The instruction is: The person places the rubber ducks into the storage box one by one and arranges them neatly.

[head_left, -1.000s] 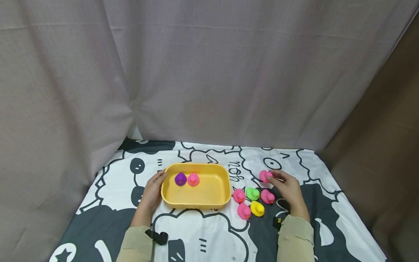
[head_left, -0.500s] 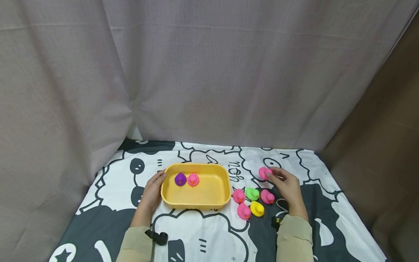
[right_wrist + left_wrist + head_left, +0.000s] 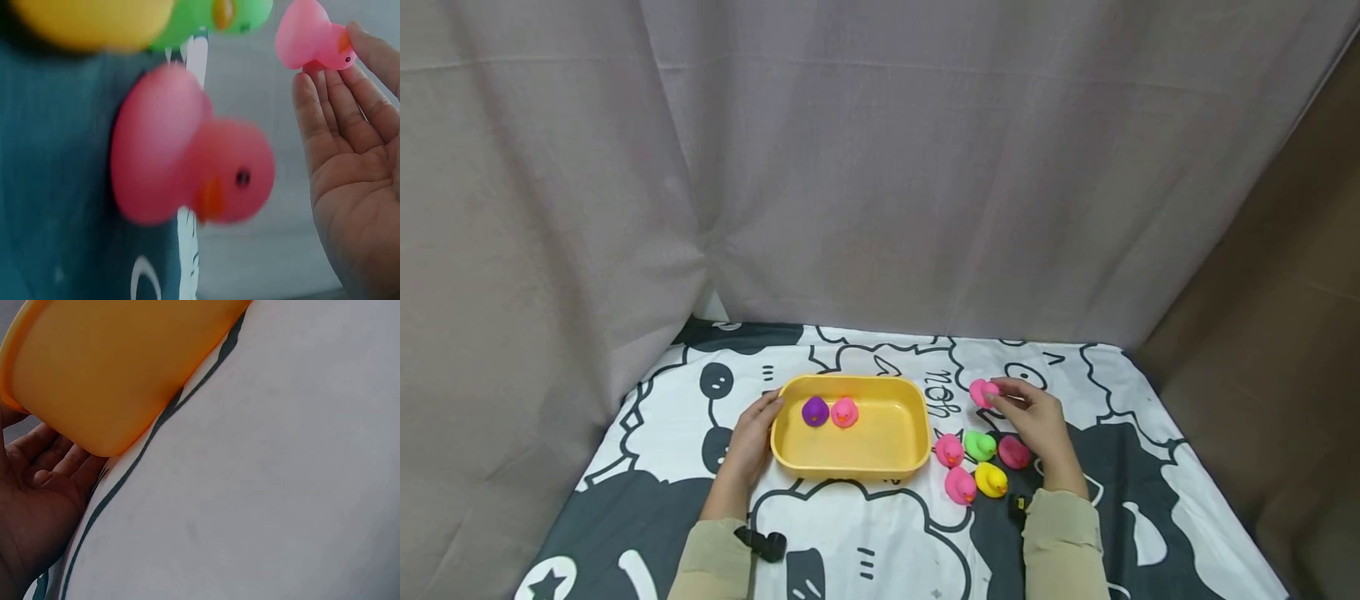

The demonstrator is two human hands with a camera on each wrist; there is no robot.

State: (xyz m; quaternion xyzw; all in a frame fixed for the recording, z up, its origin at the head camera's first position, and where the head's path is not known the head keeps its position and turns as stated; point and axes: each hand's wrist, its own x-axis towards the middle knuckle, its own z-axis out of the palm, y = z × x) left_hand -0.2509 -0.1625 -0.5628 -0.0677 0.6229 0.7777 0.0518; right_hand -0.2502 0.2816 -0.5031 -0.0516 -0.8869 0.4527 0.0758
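My right hand [image 3: 1037,417] pinches a pink rubber duck [image 3: 981,393] between thumb and fingertips, raised beyond the other ducks. The right wrist view shows the same pink duck [image 3: 315,37] at the fingertips of the hand [image 3: 359,150]. My left hand [image 3: 751,437] holds the left end of a yellow tray [image 3: 850,467]; in the left wrist view the fingers [image 3: 72,459] lie against the tray's outer wall [image 3: 106,375]. Inside the tray sit a purple duck [image 3: 815,411] and a pink duck [image 3: 845,412], side by side.
Right of the tray stand a green duck [image 3: 980,446], a yellow duck [image 3: 991,480] and pink ducks [image 3: 950,450], [image 3: 960,486], [image 3: 1014,452]. A black-and-white patterned cloth [image 3: 865,542] covers the table. Grey curtain [image 3: 880,167] hangs behind, brown curtain [image 3: 1270,375] at right.
My right hand has lifted the pink duck a little and moved it left, toward the tray. The left hand and the tray have stayed in place.
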